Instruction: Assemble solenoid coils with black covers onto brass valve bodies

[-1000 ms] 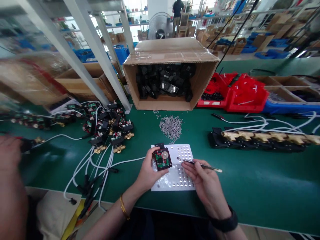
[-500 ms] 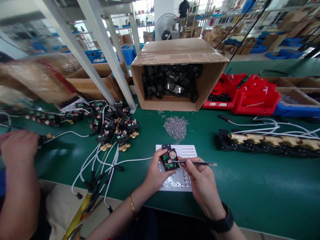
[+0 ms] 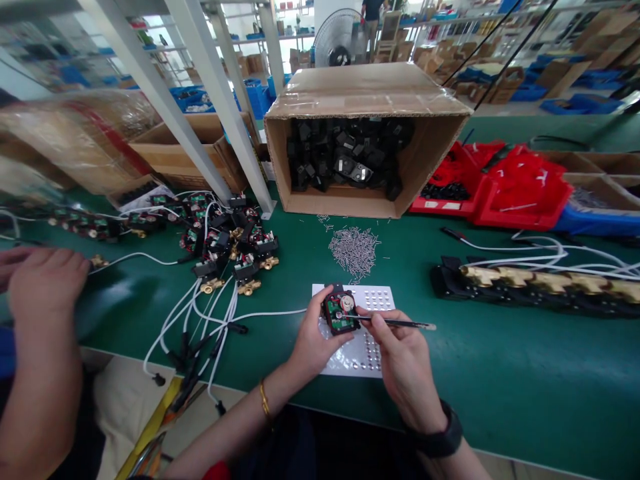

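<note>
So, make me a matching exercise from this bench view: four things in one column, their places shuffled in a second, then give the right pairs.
Things:
1. Module
2. Tool
3. Metal pins
4. Red bins

Places:
A. Heaped on the green tabletop, in front of the carton
B. Held in the camera wearer's right hand
C. To the right of the carton
D. Held in the camera wearer's left hand

Pairs: 1-D, 2-B, 3-A, 4-C
</note>
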A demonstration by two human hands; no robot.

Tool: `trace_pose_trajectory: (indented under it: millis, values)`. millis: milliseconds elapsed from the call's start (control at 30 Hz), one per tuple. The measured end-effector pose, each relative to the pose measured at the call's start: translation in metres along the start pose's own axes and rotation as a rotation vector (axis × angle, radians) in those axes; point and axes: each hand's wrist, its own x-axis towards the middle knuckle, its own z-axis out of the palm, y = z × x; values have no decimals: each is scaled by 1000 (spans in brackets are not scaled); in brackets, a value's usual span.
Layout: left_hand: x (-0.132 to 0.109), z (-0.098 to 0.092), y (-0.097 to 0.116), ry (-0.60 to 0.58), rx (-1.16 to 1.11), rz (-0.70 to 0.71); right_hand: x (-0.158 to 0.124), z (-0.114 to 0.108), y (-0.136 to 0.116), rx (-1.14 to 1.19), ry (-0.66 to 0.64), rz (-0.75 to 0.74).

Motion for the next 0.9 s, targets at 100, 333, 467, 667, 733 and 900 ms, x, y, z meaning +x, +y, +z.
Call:
trace_pose_trajectory:
  millis: [100, 333, 467, 667, 733, 900]
  values:
    - [0, 0, -2, -1, 2, 15, 1, 0, 0, -7, 2, 0]
    - [1, 0, -3, -11, 6, 33, 3, 1, -1, -26, 1, 2]
    - [1, -1, -1, -17, 11, 15, 4, 2, -3, -31, -5, -13]
    - [1, 0, -5, -24, -3, 7, 5, 3, -4, -48, 5, -9]
    - [1, -1, -6, -28, 2, 26, 5, 3, -4, -61, 6, -16]
    - [3, -2, -4, 29, 111, 146, 8, 4, -5, -74, 16, -19]
